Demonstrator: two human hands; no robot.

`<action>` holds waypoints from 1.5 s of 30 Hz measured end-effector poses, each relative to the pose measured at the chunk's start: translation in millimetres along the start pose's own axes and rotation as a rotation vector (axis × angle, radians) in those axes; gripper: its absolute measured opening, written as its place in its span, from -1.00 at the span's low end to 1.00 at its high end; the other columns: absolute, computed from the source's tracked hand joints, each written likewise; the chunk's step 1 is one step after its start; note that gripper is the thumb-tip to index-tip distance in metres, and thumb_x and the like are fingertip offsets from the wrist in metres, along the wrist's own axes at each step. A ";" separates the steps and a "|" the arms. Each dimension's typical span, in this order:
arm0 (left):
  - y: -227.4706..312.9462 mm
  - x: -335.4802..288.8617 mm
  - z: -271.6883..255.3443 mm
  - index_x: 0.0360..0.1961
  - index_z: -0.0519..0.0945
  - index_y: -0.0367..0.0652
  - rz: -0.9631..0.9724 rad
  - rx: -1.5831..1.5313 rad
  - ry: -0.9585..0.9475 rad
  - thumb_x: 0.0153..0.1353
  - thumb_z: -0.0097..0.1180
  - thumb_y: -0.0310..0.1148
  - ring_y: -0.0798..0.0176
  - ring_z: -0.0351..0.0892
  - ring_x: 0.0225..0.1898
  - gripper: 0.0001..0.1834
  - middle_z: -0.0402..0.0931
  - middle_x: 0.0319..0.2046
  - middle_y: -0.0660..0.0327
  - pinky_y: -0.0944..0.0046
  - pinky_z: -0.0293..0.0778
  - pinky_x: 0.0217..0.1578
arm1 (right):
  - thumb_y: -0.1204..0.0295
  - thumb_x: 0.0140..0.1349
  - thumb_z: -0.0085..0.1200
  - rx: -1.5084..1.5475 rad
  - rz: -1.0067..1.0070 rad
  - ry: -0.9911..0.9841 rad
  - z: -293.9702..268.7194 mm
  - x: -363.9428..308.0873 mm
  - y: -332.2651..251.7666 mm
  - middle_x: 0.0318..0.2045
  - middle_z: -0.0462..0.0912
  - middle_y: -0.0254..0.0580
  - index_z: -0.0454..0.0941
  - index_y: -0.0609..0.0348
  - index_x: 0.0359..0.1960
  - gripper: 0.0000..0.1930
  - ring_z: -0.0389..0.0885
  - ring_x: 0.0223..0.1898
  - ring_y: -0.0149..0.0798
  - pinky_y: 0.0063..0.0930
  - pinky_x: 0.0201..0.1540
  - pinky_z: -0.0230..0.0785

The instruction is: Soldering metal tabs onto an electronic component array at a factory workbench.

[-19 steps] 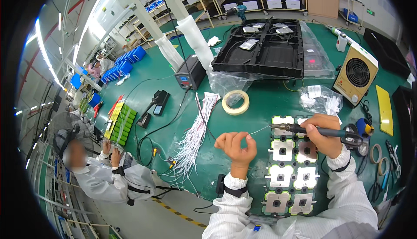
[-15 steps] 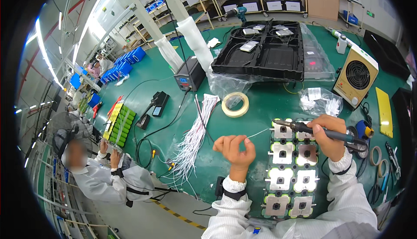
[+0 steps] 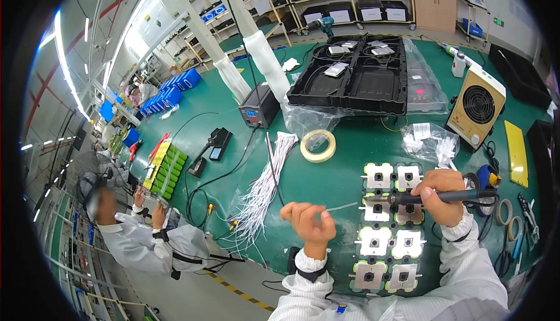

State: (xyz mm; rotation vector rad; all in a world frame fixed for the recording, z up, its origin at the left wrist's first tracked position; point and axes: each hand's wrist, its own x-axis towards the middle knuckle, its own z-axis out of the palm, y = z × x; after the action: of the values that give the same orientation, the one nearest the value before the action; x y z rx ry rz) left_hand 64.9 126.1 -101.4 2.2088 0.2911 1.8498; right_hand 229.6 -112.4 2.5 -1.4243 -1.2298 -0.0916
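My right hand (image 3: 441,195) is wrapped round a soldering iron (image 3: 466,195) with a dark handle. The iron's metal shaft reaches left over the second row of a battery pack (image 3: 373,243), its tip near that row's left edge. Square metal plates with dark centres cover the pack in two columns, over green-rimmed cells. Left of the pack, my left hand (image 3: 310,227) is closed on a thin pale wire (image 3: 343,207). The wire's free end points right, just short of the pack's edge. Whether it touches the iron's tip is too fine to tell.
White wires (image 3: 265,184) lie bundled on the green table, near a tape roll (image 3: 318,145). A soldering station (image 3: 259,106), black tray (image 3: 350,82) and small fan (image 3: 479,102) stand behind. Tools (image 3: 528,219) lie at right. A co-worker (image 3: 137,233) handles a green cell pack (image 3: 166,169) at left.
The soldering iron and my right hand have moved toward me, from the pack's top row to its second row. My left hand has come nearer too, with the wire lower.
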 end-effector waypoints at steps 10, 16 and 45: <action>1.5 -18.3 -9.2 -0.49 0.52 -0.06 -0.014 0.036 -0.033 -0.14 0.11 -0.39 0.10 0.25 -0.31 -0.89 0.37 -0.49 0.27 0.10 0.15 -0.13 | 0.46 0.18 0.15 -0.010 0.033 -0.147 5.4 1.3 -7.6 -0.64 0.62 -0.10 0.70 0.32 -0.45 -0.84 0.55 -0.66 -0.16 -0.29 -0.54 0.39; 1.5 -19.9 -6.7 -0.49 0.56 0.01 -0.059 0.017 -0.050 -0.14 0.15 -0.36 0.12 0.31 -0.25 -0.89 0.39 -0.49 0.33 0.10 0.13 -0.07 | 0.48 0.17 0.16 -0.015 -0.012 -0.137 10.0 0.0 -3.7 -0.63 0.63 -0.13 0.67 0.32 -0.47 -0.86 0.53 -0.67 -0.18 -0.30 -0.54 0.37; 9.0 -13.9 -1.2 -0.42 0.62 0.00 -0.067 -0.089 -0.064 -0.16 0.26 -0.43 0.11 0.43 -0.21 -0.82 0.50 -0.40 0.31 0.08 0.14 -0.05 | 0.41 0.28 0.09 -0.323 0.132 -0.065 -3.1 -45.7 31.7 -0.32 0.59 -0.15 0.61 0.18 -0.40 -0.86 0.48 -0.14 -0.15 -0.25 0.01 0.28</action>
State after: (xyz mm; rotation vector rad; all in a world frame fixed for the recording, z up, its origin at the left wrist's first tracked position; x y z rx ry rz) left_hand 61.2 113.4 -111.5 2.1664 0.2625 1.7198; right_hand 233.3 -134.3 -48.6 -1.7968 -1.2085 -0.1599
